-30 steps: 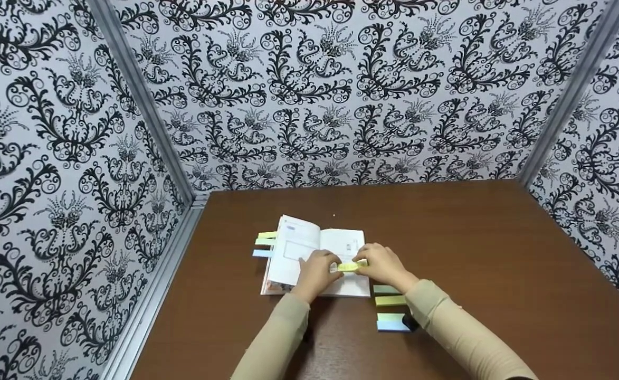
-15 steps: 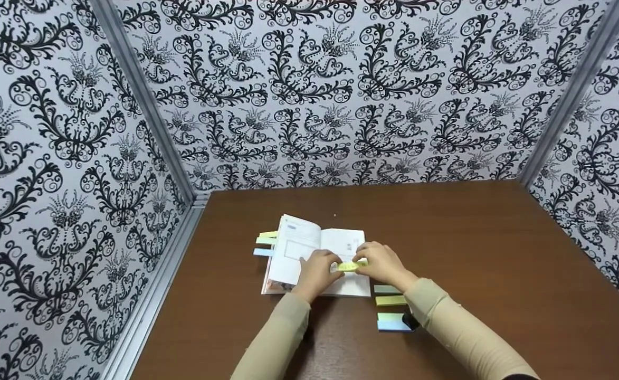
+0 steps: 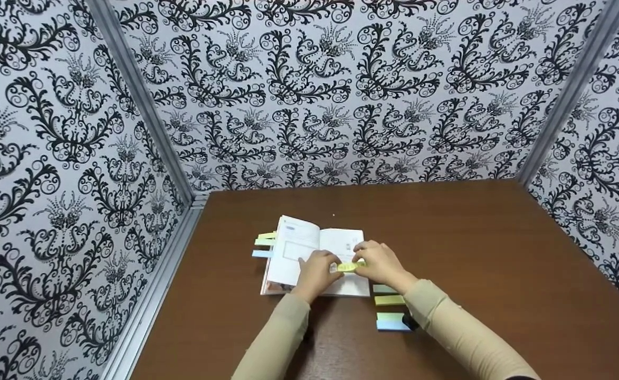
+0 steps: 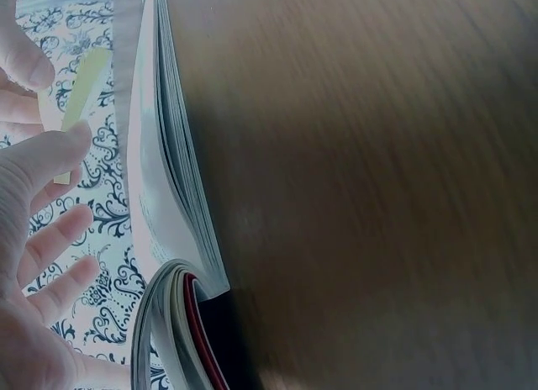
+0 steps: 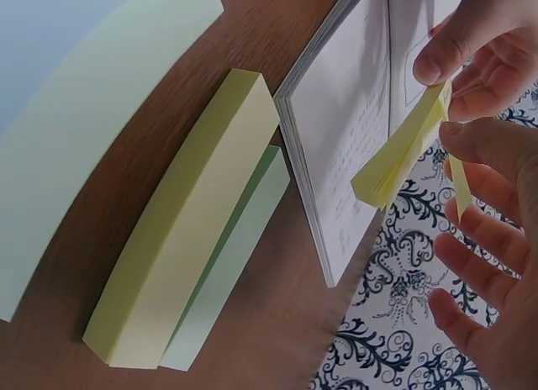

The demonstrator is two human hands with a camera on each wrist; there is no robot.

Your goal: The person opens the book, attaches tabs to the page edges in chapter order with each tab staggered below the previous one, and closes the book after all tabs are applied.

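Over the right page of an open book point(image 3: 296, 248), both hands hold a narrow yellow pad of sticky notes point(image 3: 347, 267). My left hand point(image 3: 317, 272) pinches its left end between thumb and fingers. The right hand point(image 3: 383, 264) pinches the other end. In the right wrist view the yellow pad point(image 5: 391, 167) has its sheets fanned apart, and a thin yellow strip point(image 5: 460, 187) hangs by the right hand's fingers point(image 5: 479, 226). From the left wrist, a yellow strip point(image 4: 84, 87) shows between the left thumb point(image 4: 50, 159) and the other hand.
Right of the book lie a green note pad point(image 3: 386, 289), a yellow one point(image 3: 389, 300) and a pale green and blue set point(image 3: 392, 323). Yellow, green and blue tabs point(image 3: 263, 253) stick out from the book's left side. Patterned walls point(image 3: 309, 105) border the brown table point(image 3: 473, 237).
Both hands stay nearly in place above the book. The yellow pad between them looks slightly more bowed.
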